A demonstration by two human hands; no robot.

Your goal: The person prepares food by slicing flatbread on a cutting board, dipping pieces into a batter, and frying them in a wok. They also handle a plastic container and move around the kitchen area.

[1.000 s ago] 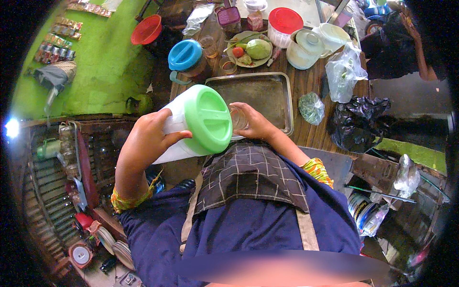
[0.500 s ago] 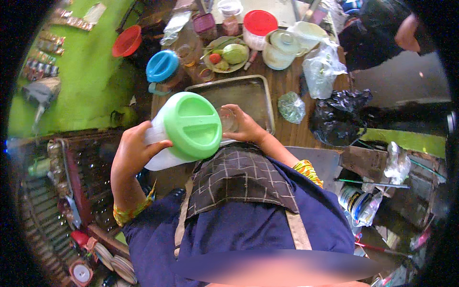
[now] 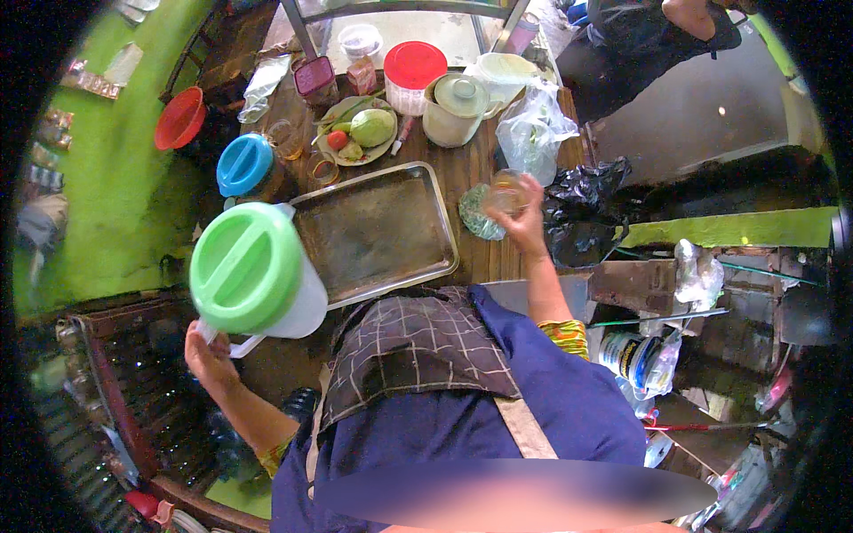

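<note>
A white plastic pitcher with a light green lid (image 3: pixel 244 265) is at the left front of the table. My left hand (image 3: pixel 211 357) is closed round its handle. To the right of the tray, my right hand (image 3: pixel 528 222) holds a clear drinking glass (image 3: pixel 506 193) up, fingers wrapped round its side. Whether any liquid is in the glass, I cannot tell. Below the glass is a knotted clear plastic bag with something greenish in it (image 3: pixel 481 215). Between my hands lies a rectangular metal tray (image 3: pixel 378 235) with a bare, worn bottom.
Behind the tray are a blue-lidded pitcher (image 3: pixel 244 166), a plate of vegetables (image 3: pixel 378 153), a red-lidded tub (image 3: pixel 415 69) and a lidded pale container (image 3: pixel 456 111). White (image 3: pixel 536 129) and black plastic bags (image 3: pixel 582 209) stand at the right. Another person (image 3: pixel 635 44) is at the far right.
The pitcher has moved left, away from the glass. My right hand has carried the glass rightward, from beside the pitcher to over the knotted bag. The whole view has shifted too.
</note>
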